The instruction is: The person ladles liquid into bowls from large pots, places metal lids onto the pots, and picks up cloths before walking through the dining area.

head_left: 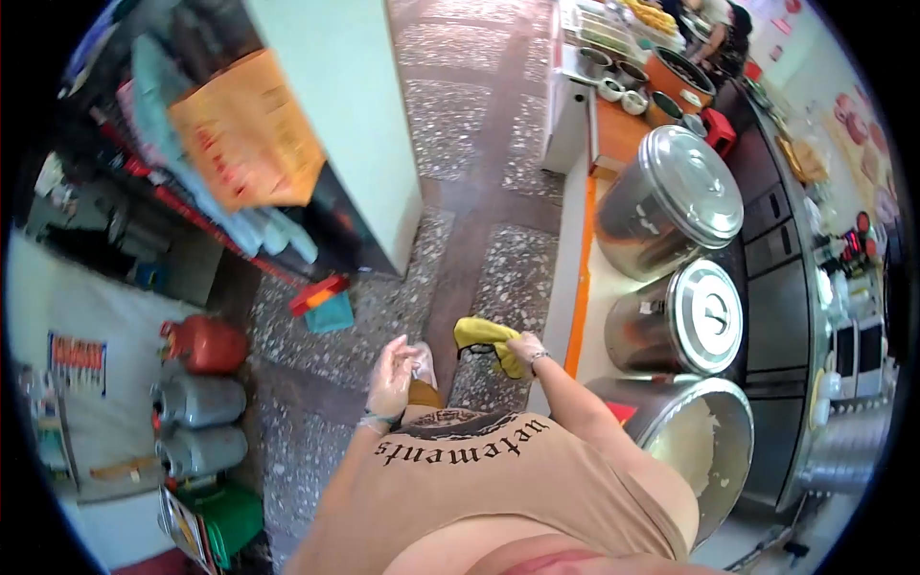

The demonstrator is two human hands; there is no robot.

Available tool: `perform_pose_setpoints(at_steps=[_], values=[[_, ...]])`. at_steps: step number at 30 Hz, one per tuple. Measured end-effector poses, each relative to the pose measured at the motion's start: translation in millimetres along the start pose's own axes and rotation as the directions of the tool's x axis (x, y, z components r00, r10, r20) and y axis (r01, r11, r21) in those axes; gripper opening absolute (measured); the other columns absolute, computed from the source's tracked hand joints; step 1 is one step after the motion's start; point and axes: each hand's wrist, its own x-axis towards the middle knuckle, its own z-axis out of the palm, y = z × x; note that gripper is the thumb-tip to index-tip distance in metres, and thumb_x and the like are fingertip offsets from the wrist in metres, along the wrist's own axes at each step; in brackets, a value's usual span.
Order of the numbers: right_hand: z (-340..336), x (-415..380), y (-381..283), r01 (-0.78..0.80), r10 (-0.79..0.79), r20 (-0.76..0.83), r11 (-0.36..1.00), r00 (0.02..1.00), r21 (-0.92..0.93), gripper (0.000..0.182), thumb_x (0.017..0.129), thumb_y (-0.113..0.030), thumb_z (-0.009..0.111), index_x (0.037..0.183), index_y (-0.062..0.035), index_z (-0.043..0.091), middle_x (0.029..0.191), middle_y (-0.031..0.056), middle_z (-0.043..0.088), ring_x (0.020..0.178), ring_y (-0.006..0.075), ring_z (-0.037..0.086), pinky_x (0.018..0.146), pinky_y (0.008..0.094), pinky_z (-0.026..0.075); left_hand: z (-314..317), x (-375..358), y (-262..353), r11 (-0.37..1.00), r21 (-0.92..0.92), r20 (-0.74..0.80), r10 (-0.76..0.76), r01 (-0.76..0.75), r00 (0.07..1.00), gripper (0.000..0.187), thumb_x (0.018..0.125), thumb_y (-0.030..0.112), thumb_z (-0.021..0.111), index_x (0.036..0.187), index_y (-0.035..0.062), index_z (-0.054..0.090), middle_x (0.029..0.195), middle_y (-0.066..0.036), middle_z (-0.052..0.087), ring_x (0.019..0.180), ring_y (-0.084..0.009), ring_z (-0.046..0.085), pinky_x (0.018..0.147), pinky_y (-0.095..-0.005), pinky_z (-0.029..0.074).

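Observation:
My right hand [525,351], with a bracelet at the wrist, is closed on a yellow cloth [484,333] with some dark trim, which hangs over the speckled floor. My left hand [390,376] is in a clear plastic glove, raised in front of my shirt, with nothing visible in it; its fingers are loosely bent and apart from the thumb. To the right of my right hand stands a lidded steel pot [652,321] on the counter. Nearer my body is a large open pot [704,450] with pale residue on its inner wall.
Another lidded steel pot [671,192] stands farther along the orange-edged counter [580,287]. At far right, a person [714,34] is by the food trays. On the left are a shelf with an orange paper bag [247,129], a red gas cylinder [206,345] and grey cylinders [203,401].

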Motion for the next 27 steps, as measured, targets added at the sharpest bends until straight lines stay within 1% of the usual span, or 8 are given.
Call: perform_pose_setpoints(at_steps=[3,6,10,12,15,19,24,27], values=[[-29,68,9,0.020,-0.022,-0.062,0.999,0.998,-0.031,0.053,0.075,-0.036,0.064,0.112,0.0011,0.058,0.106,0.0225,0.064,0.101,0.0332,0.062,0.085,0.0405,0.049,6,125,-5,0.998,0.035,0.137,0.047,-0.052,0.989,0.040,0.094,0.006,0.047,0.134,0.0042,0.041,0.108,-0.009,0.057,0.090,-0.0153,0.059,0.082,-0.0279,0.048],[-84,84,-28,-0.166,0.176,-0.009,0.943,0.984,0.288,0.055,0.079,-0.042,0.062,0.113,0.0010,0.057,0.112,0.0217,0.062,0.102,0.0329,0.061,0.086,0.0411,0.049,14,264,5,0.995,0.055,0.266,0.071,-0.089,0.961,0.040,0.091,0.004,0.050,0.131,0.0051,0.044,0.104,-0.010,0.060,0.091,-0.0161,0.061,0.082,-0.0287,0.049],[-145,164,-37,-0.158,0.283,-0.284,0.905,0.916,0.395,0.055,0.083,-0.046,0.062,0.114,-0.0004,0.056,0.110,0.0183,0.062,0.101,0.0280,0.061,0.086,0.0401,0.049,51,434,32,0.980,0.007,0.387,0.178,-0.196,0.905,0.038,0.091,0.006,0.052,0.129,0.0049,0.046,0.100,-0.009,0.062,0.087,-0.0151,0.061,0.077,-0.0275,0.050],[-171,219,-29,-0.066,0.405,-0.241,0.612,0.882,0.788,0.049,0.087,-0.045,0.060,0.111,-0.0022,0.057,0.106,0.0137,0.063,0.096,0.0237,0.062,0.082,0.0371,0.050,76,497,59,0.987,0.042,0.548,0.105,-0.153,0.830,0.040,0.092,0.006,0.048,0.132,0.0045,0.043,0.109,-0.010,0.058,0.093,-0.0154,0.058,0.086,-0.0287,0.047],[-257,215,-113,0.148,0.330,-0.336,0.483,0.882,0.863,0.042,0.091,-0.042,0.056,0.108,-0.0034,0.057,0.100,0.0084,0.063,0.091,0.0196,0.062,0.079,0.0338,0.050,121,565,89,0.997,0.062,0.688,-0.012,-0.043,0.726,0.038,0.092,0.009,0.051,0.129,0.0051,0.046,0.105,-0.007,0.060,0.093,-0.0127,0.057,0.083,-0.0269,0.048],[-325,300,-178,0.259,0.338,-0.405,0.401,0.850,0.879,0.031,0.093,-0.032,0.055,0.104,-0.0027,0.056,0.090,0.0057,0.064,0.077,0.0169,0.063,0.071,0.0337,0.052,170,669,68,0.845,0.118,0.820,0.214,-0.522,0.531,0.037,0.092,0.014,0.052,0.127,0.0053,0.046,0.103,-0.013,0.060,0.089,-0.0273,0.062,0.081,-0.0335,0.050],[-412,461,-304,0.061,0.080,-0.141,0.627,0.987,0.777,0.030,0.088,-0.015,0.058,0.114,-0.0036,0.050,0.097,0.0105,0.061,0.078,0.0234,0.065,0.066,0.0364,0.056,176,813,84,0.866,0.352,0.668,0.033,-0.355,0.743,0.049,0.090,0.021,0.054,0.133,0.0035,0.040,0.114,-0.018,0.058,0.103,-0.0297,0.060,0.088,-0.0372,0.048],[-460,501,-465,0.082,-0.216,0.108,0.717,0.970,0.692,0.054,0.084,-0.013,0.061,0.132,-0.0091,0.037,0.103,0.0111,0.057,0.084,0.0216,0.063,0.065,0.0365,0.055,164,900,101,0.899,0.404,0.451,-0.033,-0.171,0.892,0.055,0.090,0.024,0.055,0.137,0.0020,0.036,0.120,-0.019,0.056,0.108,-0.0279,0.059,0.092,-0.0368,0.046]])
